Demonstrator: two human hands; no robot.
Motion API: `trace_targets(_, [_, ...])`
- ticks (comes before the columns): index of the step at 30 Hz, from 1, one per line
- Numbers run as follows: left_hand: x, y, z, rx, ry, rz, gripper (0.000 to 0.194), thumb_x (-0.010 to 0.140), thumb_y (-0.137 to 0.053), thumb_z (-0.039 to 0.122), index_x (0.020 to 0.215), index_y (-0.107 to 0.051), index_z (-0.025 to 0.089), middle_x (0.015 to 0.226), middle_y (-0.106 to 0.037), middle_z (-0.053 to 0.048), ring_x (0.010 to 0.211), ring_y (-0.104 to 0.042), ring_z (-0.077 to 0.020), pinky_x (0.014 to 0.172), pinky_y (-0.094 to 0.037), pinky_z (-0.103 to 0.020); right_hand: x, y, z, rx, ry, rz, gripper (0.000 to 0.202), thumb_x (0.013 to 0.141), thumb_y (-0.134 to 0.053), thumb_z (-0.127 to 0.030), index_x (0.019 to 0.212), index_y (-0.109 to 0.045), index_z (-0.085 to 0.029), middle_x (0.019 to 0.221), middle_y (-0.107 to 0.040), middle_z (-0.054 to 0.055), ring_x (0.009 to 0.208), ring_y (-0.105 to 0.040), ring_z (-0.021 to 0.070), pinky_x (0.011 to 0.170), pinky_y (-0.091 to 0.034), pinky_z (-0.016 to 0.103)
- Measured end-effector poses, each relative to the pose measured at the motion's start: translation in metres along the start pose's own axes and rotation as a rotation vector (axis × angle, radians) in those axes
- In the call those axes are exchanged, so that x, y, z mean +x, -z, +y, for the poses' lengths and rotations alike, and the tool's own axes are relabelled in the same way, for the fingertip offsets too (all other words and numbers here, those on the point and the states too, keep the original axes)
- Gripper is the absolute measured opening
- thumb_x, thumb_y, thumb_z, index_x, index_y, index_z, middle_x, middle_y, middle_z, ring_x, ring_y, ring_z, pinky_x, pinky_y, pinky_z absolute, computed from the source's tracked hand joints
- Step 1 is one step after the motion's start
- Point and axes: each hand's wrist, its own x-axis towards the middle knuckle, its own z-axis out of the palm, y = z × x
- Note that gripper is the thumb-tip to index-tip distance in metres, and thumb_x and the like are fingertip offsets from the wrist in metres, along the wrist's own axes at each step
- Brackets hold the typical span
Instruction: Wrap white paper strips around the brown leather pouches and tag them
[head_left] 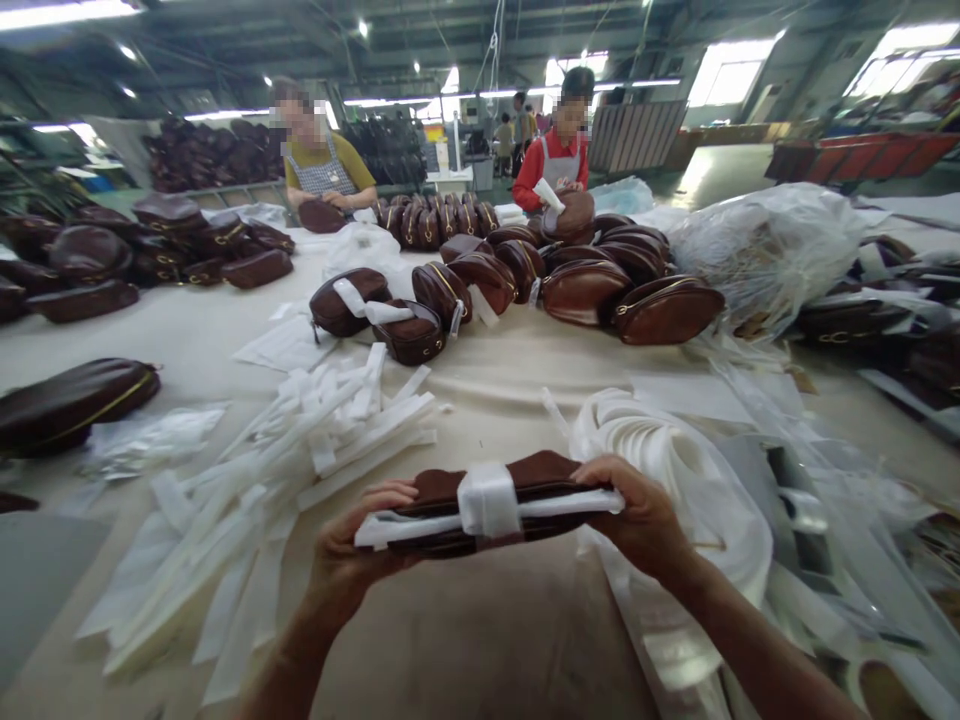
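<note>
Between my two hands is a dark brown leather bag (442,488), held up above the near part of the table. A white padded strip (420,525) runs along its edge, and a translucent white band (489,502) wraps round its middle. My left hand (356,545) grips the left end, fingers on top. At the right end my right hand (637,510) closes on the bag and the strip's tip. The underside of the bag is hidden from me.
Loose white foam strips (255,510) lie left of my hands, a white foam roll (675,470) to the right. Several brown bags (585,290) cover the table's far side, beside a clear plastic bag (765,250). Two people (326,165) work across the table.
</note>
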Motion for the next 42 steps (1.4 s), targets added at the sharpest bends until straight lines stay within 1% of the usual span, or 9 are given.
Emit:
trace_targets(4, [-0.001, -0.001, -0.010, 0.399, -0.348, -0.106, 0.026, 0.077, -0.068, 0.019, 0.102, -0.061, 0.020, 0.107, -0.063, -0.009, 0.110, -0.056, -0.0239, 0.097, -0.047, -0.039, -0.011, -0.010, 0.010, -0.209, 0.233, 0.046, 0.011, 0.081, -0.052, -0.014, 0.090, -0.053, -0.021, 0.086, -0.064, 0.006, 0.083, -0.062, 0.0176, 0.074, -0.052, 0.030])
trace_targets(9, [-0.042, 0.002, -0.052, 0.700, -0.538, -0.181, 0.028, 0.084, -0.046, 0.007, 0.110, -0.053, 0.017, 0.113, -0.060, -0.012, 0.120, -0.049, -0.0225, 0.100, -0.046, -0.040, -0.054, -0.025, 0.026, -0.393, 0.320, -0.125, 0.031, 0.079, -0.036, -0.002, 0.099, -0.054, -0.019, 0.095, -0.064, 0.009, 0.088, -0.062, 0.0182, 0.075, -0.053, 0.031])
trace_targets(12, [-0.069, 0.011, -0.052, 0.844, -0.574, -0.324, 0.048, 0.078, -0.034, -0.004, 0.120, -0.049, 0.016, 0.122, -0.057, -0.012, 0.129, -0.039, -0.0211, 0.104, -0.043, -0.040, -0.073, -0.016, 0.021, -0.492, 0.371, -0.254, 0.042, 0.077, -0.032, 0.004, 0.104, -0.056, -0.017, 0.104, -0.064, 0.011, 0.096, -0.060, 0.0186, 0.081, -0.052, 0.033])
trace_targets(17, [-0.068, 0.013, -0.010, 0.823, -0.355, -0.463, 0.059, 0.067, -0.039, 0.001, 0.123, -0.049, 0.017, 0.131, -0.050, -0.011, 0.130, -0.037, -0.0240, 0.107, -0.038, -0.045, -0.059, 0.003, -0.003, -0.527, 0.272, -0.391, 0.044, 0.080, -0.032, 0.002, 0.107, -0.059, -0.020, 0.110, -0.065, 0.009, 0.098, -0.060, 0.0196, 0.082, -0.049, 0.036])
trace_targets(21, [-0.012, -0.014, 0.007, 0.889, 0.113, -0.301, 0.038, 0.085, -0.041, 0.020, 0.123, -0.049, 0.016, 0.127, -0.052, -0.011, 0.120, -0.046, -0.0203, 0.104, -0.039, -0.034, -0.012, -0.024, -0.005, -0.502, -0.033, -0.281, 0.029, 0.088, -0.039, -0.017, 0.109, -0.059, -0.020, 0.108, -0.065, 0.008, 0.101, -0.059, 0.0203, 0.088, -0.047, 0.035])
trace_targets(23, [0.018, -0.031, 0.002, 1.005, 0.291, -0.319, 0.035, 0.091, -0.037, 0.026, 0.121, -0.050, 0.014, 0.126, -0.053, -0.011, 0.119, -0.047, -0.0204, 0.104, -0.036, -0.033, 0.007, -0.048, 0.000, -0.559, -0.215, -0.287, 0.027, 0.089, -0.043, -0.025, 0.111, -0.059, -0.019, 0.111, -0.064, 0.009, 0.105, -0.058, 0.0214, 0.092, -0.045, 0.036])
trace_targets(28, [0.052, -0.055, -0.026, 1.064, 0.404, -0.406, 0.035, 0.093, -0.036, 0.038, 0.090, -0.062, 0.015, 0.099, -0.066, -0.011, 0.099, -0.059, -0.0249, 0.089, -0.043, -0.035, 0.023, -0.081, 0.016, -0.616, -0.300, -0.384, 0.026, 0.091, -0.043, -0.026, 0.108, -0.061, -0.018, 0.109, -0.065, 0.009, 0.105, -0.057, 0.0206, 0.091, -0.042, 0.033])
trace_targets(37, [0.067, -0.047, -0.042, 0.937, 0.443, -0.597, 0.034, 0.090, -0.041, 0.042, 0.092, -0.064, 0.018, 0.096, -0.066, -0.008, 0.092, -0.061, -0.0197, 0.080, -0.044, -0.027, 0.045, -0.078, 0.025, -0.552, -0.262, -0.628, 0.027, 0.092, -0.040, -0.025, 0.099, -0.066, -0.023, 0.105, -0.068, 0.004, 0.103, -0.058, 0.0196, 0.090, -0.039, 0.033])
trace_targets(42, [0.068, -0.053, -0.051, 0.915, 0.510, -0.533, 0.029, 0.089, -0.041, 0.036, 0.096, -0.064, 0.020, 0.101, -0.066, -0.007, 0.096, -0.060, -0.0196, 0.081, -0.044, -0.026, 0.044, -0.091, 0.038, -0.515, -0.339, -0.658, 0.029, 0.093, -0.038, -0.026, 0.103, -0.066, -0.024, 0.104, -0.069, 0.005, 0.101, -0.061, 0.0181, 0.088, -0.041, 0.030])
